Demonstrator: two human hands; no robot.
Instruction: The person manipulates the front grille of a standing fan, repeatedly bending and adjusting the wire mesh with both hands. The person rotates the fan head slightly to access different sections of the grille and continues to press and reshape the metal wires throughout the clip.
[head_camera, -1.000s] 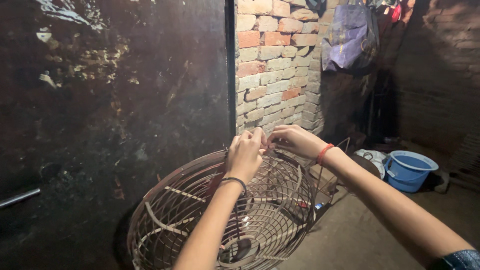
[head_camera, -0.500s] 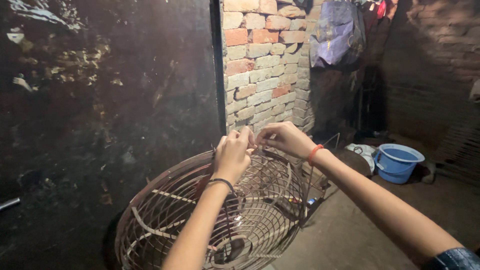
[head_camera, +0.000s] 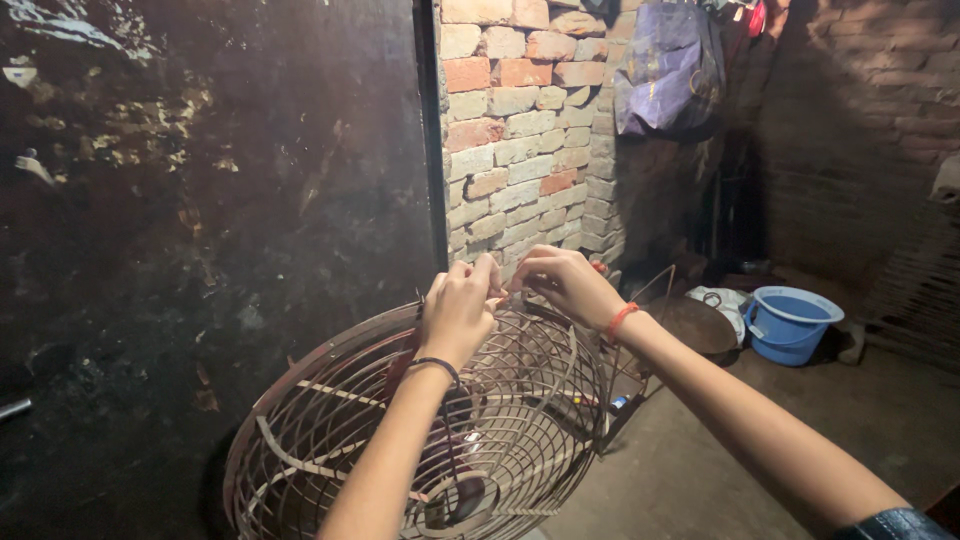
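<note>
Wire fan guard worked at its top rim

The wire fan guard (head_camera: 420, 440) is leaned against the dark wall (head_camera: 200, 200); its upper rim is pinched by the left hand (head_camera: 458, 312) and right hand (head_camera: 568, 285) — best held steady, fingertips kept close together.

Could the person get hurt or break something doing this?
Maybe. Both the left hand and right hand pinch the top rim of the wire fan cage, so thin wire could poke fingers. The cage stands tilted on edge and might roll. The light is dim, too.
</note>
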